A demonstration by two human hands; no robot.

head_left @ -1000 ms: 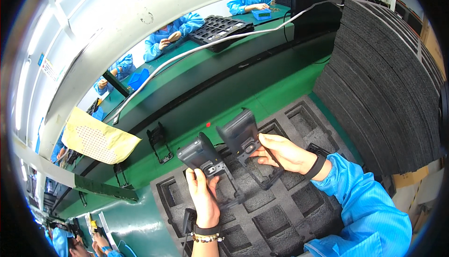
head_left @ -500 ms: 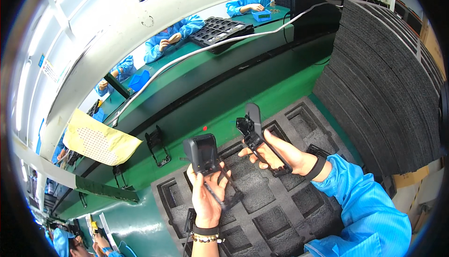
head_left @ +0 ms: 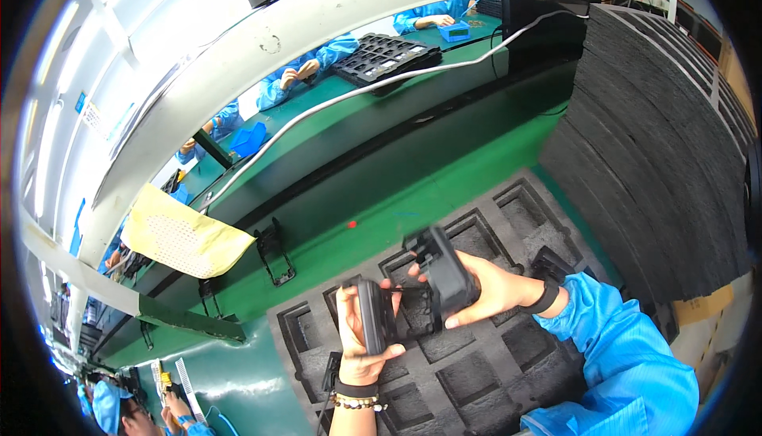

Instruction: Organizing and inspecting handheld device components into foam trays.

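My left hand (head_left: 353,360) grips a black plastic housing (head_left: 373,317), its rounded back standing on edge, thumb across its lower end. In my right hand (head_left: 496,289) is a second black plastic housing (head_left: 454,281), turned with its smooth back toward my palm. The two are held close side by side; whether they touch I cannot tell. Below both hands lies a dark grey foam tray (head_left: 429,372) with square pockets. Another black part (head_left: 552,265) sits in the tray beyond my right wrist.
Tall stacks of grey foam sheets (head_left: 643,150) rise at the right. Black frames (head_left: 275,253) stand on the green bench (head_left: 381,225). A yellow sheet (head_left: 182,233) hangs from the white rail (head_left: 238,59). Co-workers in blue sleeves (head_left: 274,90) work across the bench; another person (head_left: 111,408) is at lower left.
Both housings have been turned over and brought closer together. My right hand has rotated its housing so the back shows, and the frame parts have swung out of plain sight.
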